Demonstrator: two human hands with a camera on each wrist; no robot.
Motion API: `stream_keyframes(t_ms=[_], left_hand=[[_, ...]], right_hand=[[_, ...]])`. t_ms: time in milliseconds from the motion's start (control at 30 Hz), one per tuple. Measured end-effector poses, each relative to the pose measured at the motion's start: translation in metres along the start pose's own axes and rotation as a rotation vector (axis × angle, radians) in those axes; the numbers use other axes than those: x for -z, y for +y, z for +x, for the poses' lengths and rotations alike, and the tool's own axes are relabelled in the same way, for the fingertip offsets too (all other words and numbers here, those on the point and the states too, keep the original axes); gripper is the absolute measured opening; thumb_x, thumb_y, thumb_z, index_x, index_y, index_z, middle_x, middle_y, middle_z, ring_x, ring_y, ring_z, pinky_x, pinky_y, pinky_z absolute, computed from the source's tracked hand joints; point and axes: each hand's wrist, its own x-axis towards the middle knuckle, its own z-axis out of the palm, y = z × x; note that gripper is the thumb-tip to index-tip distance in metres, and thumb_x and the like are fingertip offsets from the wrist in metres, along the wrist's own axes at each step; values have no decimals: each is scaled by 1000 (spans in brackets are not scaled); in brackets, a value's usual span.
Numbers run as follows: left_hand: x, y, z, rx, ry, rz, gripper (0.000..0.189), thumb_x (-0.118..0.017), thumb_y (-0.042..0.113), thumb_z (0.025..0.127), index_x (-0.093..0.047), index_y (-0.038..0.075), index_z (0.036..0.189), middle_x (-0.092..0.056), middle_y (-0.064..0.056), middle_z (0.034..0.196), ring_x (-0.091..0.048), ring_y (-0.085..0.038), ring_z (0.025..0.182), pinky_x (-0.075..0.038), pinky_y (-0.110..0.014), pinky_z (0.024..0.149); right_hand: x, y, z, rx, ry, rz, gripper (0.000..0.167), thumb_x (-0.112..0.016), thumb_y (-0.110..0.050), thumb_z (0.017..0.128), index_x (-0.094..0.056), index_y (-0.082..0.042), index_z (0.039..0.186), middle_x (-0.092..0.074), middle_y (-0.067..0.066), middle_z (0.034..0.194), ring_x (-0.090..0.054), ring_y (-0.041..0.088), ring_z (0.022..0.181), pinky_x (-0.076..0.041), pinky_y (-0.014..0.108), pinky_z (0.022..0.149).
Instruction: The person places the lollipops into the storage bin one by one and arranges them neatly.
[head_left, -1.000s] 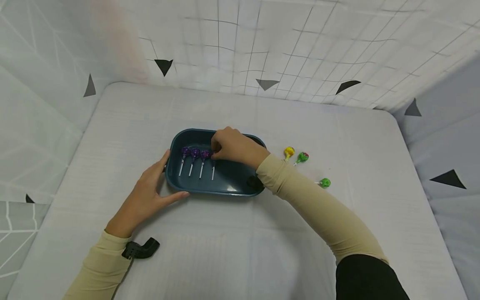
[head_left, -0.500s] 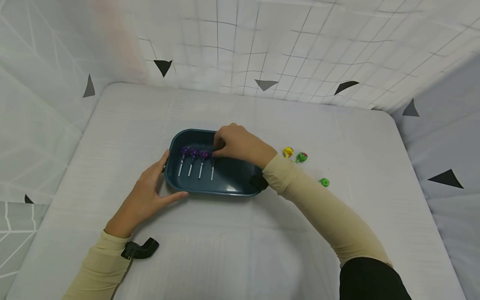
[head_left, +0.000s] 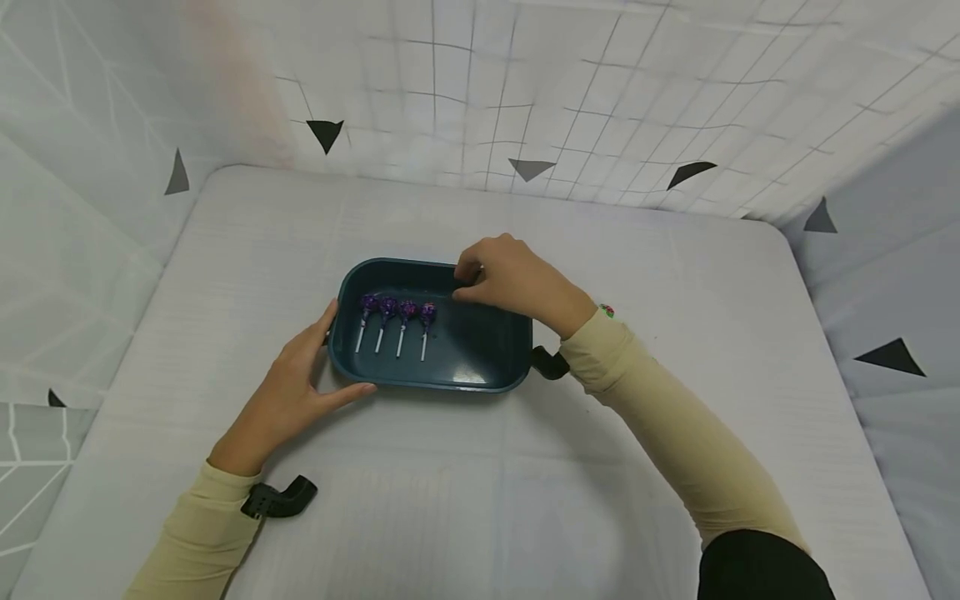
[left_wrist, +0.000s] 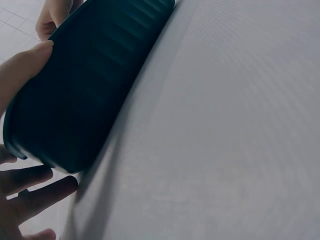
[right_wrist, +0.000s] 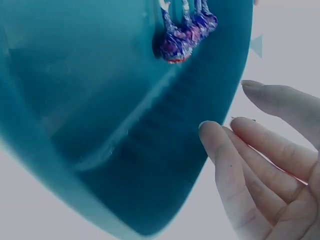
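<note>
Several purple-wrapped lollipops (head_left: 407, 310) lie in a row in the left half of a dark teal tray (head_left: 480, 354), white sticks toward the person. My left hand (head_left: 292, 379) steadies the tray's near left corner, thumb along the front side and fingers at the left end. In the left wrist view its thumb (left_wrist: 30, 65) touches the rim, with the fingers straight and spread. My right hand (head_left: 521, 279) hovers over the tray's back right rim, fingers loosely bent and holding nothing. The right wrist view shows its fingertips apart beside the tray wall (right_wrist: 165, 145), away from the purple wrappers (right_wrist: 175, 47).
A red-and-green lollipop (head_left: 607, 311) peeks out behind the right sleeve (head_left: 660, 417), which hides the table around it. Black wrist devices sit on the left cuff (head_left: 281, 498) and at the right wrist (head_left: 551, 363). White grid-patterned cloth (head_left: 480, 92) rises behind the white table (head_left: 420, 492).
My right hand has let go of the rightmost purple lollipop and moved up and right. Its sleeve now covers the yellow and one green lollipop. The left hand stays at the tray.
</note>
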Motion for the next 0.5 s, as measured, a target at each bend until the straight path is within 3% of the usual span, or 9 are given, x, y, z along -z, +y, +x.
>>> stream_keyframes(t_ms=[500], left_hand=[[-2,-6,-1,-5,-5,-9,122,-92,38,77,-13,15,168,-28,-16,170,-34,-47,152,-34,-71,117]], right_hand=[[23,25,-42,-122,113,28,29,-79,-26,92,-77,-10,116,-78,4,114,-76,19,100,-62,39,84]])
